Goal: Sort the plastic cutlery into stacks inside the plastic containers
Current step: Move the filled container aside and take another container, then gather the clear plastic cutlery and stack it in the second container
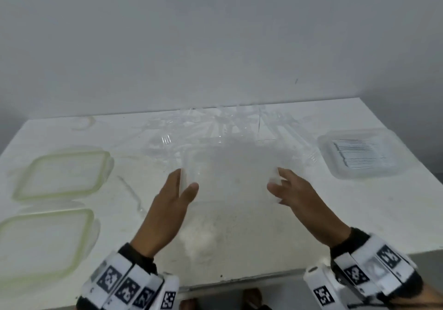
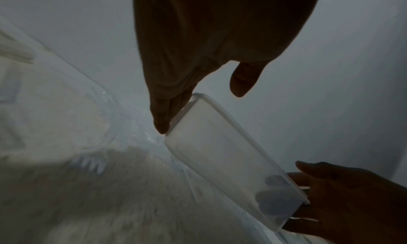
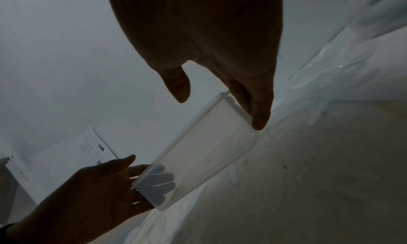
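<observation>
I hold a clear, empty plastic container (image 1: 230, 180) in the air over the middle of the table, squeezed between both hands. My left hand (image 1: 187, 180) presses straight fingers (image 2: 163, 118) against its left end, thumb free of it. My right hand (image 1: 275, 181) does the same at the right end, its fingers (image 3: 259, 115) flat on the wall and the thumb apart. A pile of clear plastic cutlery (image 1: 215, 127) lies at the back of the table. A second container (image 1: 335, 165) at the right holds a stack of cutlery.
Two green-rimmed lids (image 1: 62, 173) (image 1: 45, 242) lie at the left of the white table (image 1: 239, 237). One loose clear piece (image 1: 131, 197) lies beside them. A grey wall rises behind the table's far edge.
</observation>
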Motion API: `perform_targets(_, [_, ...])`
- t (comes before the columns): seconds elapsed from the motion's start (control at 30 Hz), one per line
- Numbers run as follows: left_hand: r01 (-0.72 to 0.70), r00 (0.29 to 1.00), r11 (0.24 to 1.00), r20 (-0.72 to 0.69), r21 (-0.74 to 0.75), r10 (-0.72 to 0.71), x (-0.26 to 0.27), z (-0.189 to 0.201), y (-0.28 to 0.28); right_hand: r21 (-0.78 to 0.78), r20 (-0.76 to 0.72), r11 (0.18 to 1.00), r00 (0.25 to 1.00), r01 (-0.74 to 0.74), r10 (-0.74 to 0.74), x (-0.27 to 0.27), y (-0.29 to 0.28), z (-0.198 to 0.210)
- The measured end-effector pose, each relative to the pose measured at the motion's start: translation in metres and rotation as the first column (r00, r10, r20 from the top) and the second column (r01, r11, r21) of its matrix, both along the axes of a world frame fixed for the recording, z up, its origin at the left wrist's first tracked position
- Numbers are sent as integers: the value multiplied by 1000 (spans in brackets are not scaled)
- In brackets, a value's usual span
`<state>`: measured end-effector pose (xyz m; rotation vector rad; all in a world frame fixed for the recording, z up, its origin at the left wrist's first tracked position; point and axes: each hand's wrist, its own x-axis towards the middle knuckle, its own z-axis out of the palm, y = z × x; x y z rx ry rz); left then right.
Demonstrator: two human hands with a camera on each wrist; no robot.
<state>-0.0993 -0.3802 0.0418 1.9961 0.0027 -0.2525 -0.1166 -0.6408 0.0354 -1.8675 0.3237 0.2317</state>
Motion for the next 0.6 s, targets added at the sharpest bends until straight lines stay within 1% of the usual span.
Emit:
perform_targets(0.07, [-12, 999, 998, -36, -56, 10, -19, -6, -7, -24, -24, 1000, 1000, -16, 15, -15, -9, -3])
perform_targets(0.17, [-75, 991, 988, -121, -137, 58, -47, -17, -15, -23, -76, 999, 997, -30, 28, -34, -19, -11])
perform_targets(0.27, [-95, 978, 977, -202, -192, 56, -67, -27, -22, 3, -151, 999, 988, -32, 32, -50, -28, -19])
perform_targets(0.33, [-106, 972, 969, -230, -224, 53, -72, -30, -21, 16, -182, 999, 983, -31, 34, -57, -33, -26])
perform_targets(0.4, [-97, 974, 971, -220, -216, 48, -71, -30, -17, 38, -208, 998, 977, -48, 55, -62, -33, -27])
perform_targets(0.47, [-67, 978, 982, -206, -177, 30, -70, -30, -15, 39, -206, 997, 976, -66, 72, -64, -34, -28])
perform_targets(0.6, [1, 979, 990, -201, -140, -29, -67, -26, -14, -24, -167, 996, 983, -84, 79, -60, -36, -29])
